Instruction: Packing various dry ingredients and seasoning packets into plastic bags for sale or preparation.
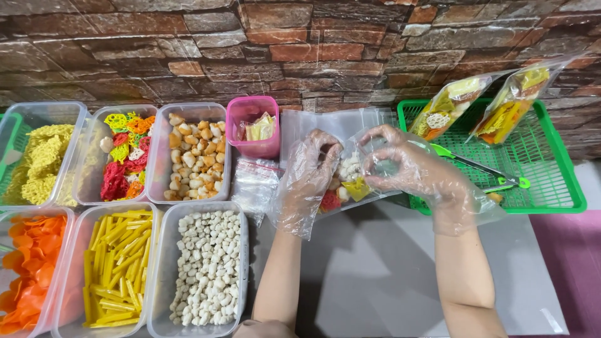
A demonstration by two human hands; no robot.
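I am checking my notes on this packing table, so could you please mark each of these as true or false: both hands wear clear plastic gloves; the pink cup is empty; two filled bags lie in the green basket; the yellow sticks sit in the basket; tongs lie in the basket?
1. Both hands wear clear plastic gloves. True: the left hand and the right hand are gloved, and both hold a clear bag of mixed snacks.
2. The pink cup is empty. False: it holds small packets.
3. Two filled bags lie in the green basket. True.
4. The yellow sticks sit in the basket. False: they fill a clear tub on the left.
5. Green-handled tongs lie in the basket. True.
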